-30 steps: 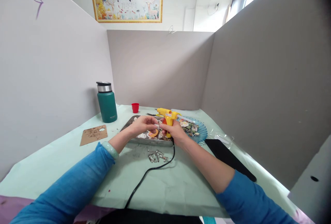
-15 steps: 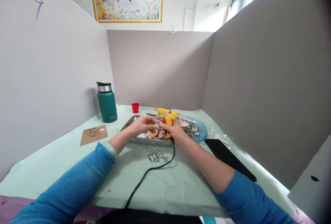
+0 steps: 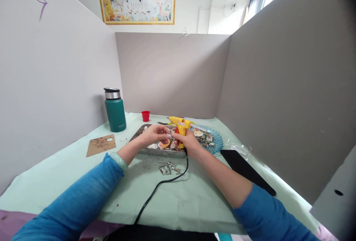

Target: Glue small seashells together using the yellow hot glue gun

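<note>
Over the metal tray (image 3: 162,153), my left hand (image 3: 154,135) pinches a small whitish piece (image 3: 169,136), too small and covered to name. My right hand (image 3: 191,144) is wrapped round the handle of a yellow hot glue gun (image 3: 180,123), its nozzle pointing left. The fingertips of both hands meet near the whitish piece. Shells and an orange curved piece (image 3: 166,144) lie in the tray beneath, partly hidden by my hands. A black cord (image 3: 158,184) runs from the gun's handle to the table's front edge.
Metal pins (image 3: 169,168) lie in front of the tray. A blue plate (image 3: 219,144) of shells stands right, beside a black flat object (image 3: 247,172). At left are a green bottle (image 3: 115,115) and a brown card (image 3: 100,145); a red cup (image 3: 145,116) stands behind.
</note>
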`<action>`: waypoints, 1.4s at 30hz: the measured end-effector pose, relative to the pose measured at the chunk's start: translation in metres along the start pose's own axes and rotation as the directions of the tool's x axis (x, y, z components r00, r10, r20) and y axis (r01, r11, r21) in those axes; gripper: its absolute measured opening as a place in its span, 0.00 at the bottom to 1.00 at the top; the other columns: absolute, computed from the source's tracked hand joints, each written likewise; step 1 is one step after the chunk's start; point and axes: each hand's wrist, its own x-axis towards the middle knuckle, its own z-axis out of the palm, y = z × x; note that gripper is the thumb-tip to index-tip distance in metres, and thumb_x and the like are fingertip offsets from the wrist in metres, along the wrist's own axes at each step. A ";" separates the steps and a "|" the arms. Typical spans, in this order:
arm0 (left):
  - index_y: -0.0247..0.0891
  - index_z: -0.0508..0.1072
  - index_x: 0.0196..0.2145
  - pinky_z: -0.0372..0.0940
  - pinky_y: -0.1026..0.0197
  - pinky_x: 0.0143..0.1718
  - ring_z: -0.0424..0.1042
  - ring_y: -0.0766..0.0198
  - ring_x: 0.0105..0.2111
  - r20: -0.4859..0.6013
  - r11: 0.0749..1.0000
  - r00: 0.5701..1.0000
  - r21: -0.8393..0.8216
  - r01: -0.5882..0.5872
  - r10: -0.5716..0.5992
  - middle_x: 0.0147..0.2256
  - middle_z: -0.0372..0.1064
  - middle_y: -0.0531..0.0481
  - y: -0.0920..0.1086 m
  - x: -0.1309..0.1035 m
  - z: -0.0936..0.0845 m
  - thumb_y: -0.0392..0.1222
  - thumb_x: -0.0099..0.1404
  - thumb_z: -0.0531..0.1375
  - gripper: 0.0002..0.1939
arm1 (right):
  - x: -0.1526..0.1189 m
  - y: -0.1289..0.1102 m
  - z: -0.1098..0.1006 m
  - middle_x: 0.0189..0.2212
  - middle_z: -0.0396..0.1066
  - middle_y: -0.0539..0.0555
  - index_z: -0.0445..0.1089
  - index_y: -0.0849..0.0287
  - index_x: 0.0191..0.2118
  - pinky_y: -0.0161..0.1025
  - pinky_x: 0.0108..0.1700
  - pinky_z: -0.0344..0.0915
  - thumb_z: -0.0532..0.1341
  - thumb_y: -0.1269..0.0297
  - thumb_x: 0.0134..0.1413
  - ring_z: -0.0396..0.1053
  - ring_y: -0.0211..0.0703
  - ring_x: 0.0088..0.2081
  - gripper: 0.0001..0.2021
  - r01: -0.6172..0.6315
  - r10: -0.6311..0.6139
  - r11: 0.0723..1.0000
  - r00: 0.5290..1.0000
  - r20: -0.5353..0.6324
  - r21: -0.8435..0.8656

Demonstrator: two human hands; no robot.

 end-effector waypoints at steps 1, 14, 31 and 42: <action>0.33 0.70 0.32 0.66 0.62 0.30 0.73 0.65 0.25 -0.005 1.000 1.000 -0.002 0.003 -0.003 0.24 0.73 0.48 0.001 0.000 0.001 0.45 0.53 0.67 0.15 | 0.000 0.000 0.000 0.18 0.64 0.44 0.65 0.58 0.36 0.32 0.23 0.61 0.69 0.62 0.38 0.62 0.32 0.19 0.17 -0.002 0.002 1.000 1.000 -0.002 0.001; 0.34 0.71 0.35 0.68 0.62 0.31 0.74 0.64 0.26 0.007 0.999 0.999 0.005 -0.037 0.037 0.24 0.74 0.48 0.002 -0.003 0.001 0.53 0.59 0.62 0.17 | 0.000 -0.002 0.001 0.17 0.63 0.43 0.65 0.59 0.36 0.31 0.22 0.60 0.70 0.60 0.37 0.60 0.31 0.18 0.19 0.007 -0.006 0.999 1.000 -0.027 0.045; 0.33 0.73 0.37 0.68 0.62 0.33 0.74 0.65 0.28 -0.067 0.996 0.993 0.011 -0.092 0.093 0.30 0.75 0.47 -0.006 0.003 -0.002 0.47 0.55 0.66 0.16 | 0.003 0.001 -0.002 0.18 0.64 0.43 0.66 0.59 0.36 0.31 0.21 0.59 0.70 0.59 0.36 0.60 0.30 0.17 0.19 0.008 -0.007 0.997 1.000 -0.009 0.077; 0.33 0.76 0.35 0.68 0.63 0.30 0.73 0.65 0.25 -0.116 0.995 0.989 0.056 -0.085 0.091 0.27 0.74 0.48 -0.002 0.002 0.000 0.46 0.52 0.67 0.15 | 0.004 0.003 -0.003 0.18 0.64 0.43 0.66 0.59 0.35 0.31 0.21 0.58 0.69 0.60 0.37 0.60 0.31 0.18 0.18 0.021 -0.017 0.995 0.999 -0.046 0.094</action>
